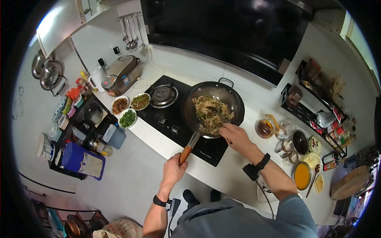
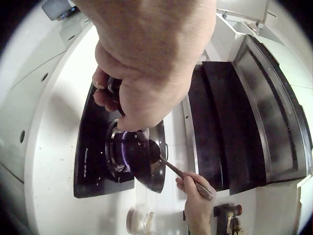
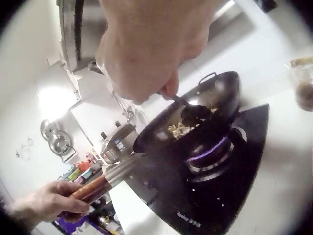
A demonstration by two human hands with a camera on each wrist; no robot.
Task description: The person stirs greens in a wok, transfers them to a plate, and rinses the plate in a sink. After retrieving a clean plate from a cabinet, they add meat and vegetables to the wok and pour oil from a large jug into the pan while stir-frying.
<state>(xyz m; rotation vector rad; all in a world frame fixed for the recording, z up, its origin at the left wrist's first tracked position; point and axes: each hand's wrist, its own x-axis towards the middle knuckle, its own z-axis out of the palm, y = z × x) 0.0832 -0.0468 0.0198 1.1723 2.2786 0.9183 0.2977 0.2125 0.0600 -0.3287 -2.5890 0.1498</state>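
My left hand grips the wooden handle of a dark wok. In the right wrist view the wok is tilted above a burner with a blue flame. Chopped, browned food with green bits lies inside the wok. My right hand holds a ladle with a dark rounded head, its head down in the food. The left wrist view shows the ladle's long handle running from the wok to the right fingers.
Left of the black stove stand plates of chopped greens, browned bits and another mix. A rice cooker sits behind them. To the right are a glass jug, several jars and a bowl of yellow liquid.
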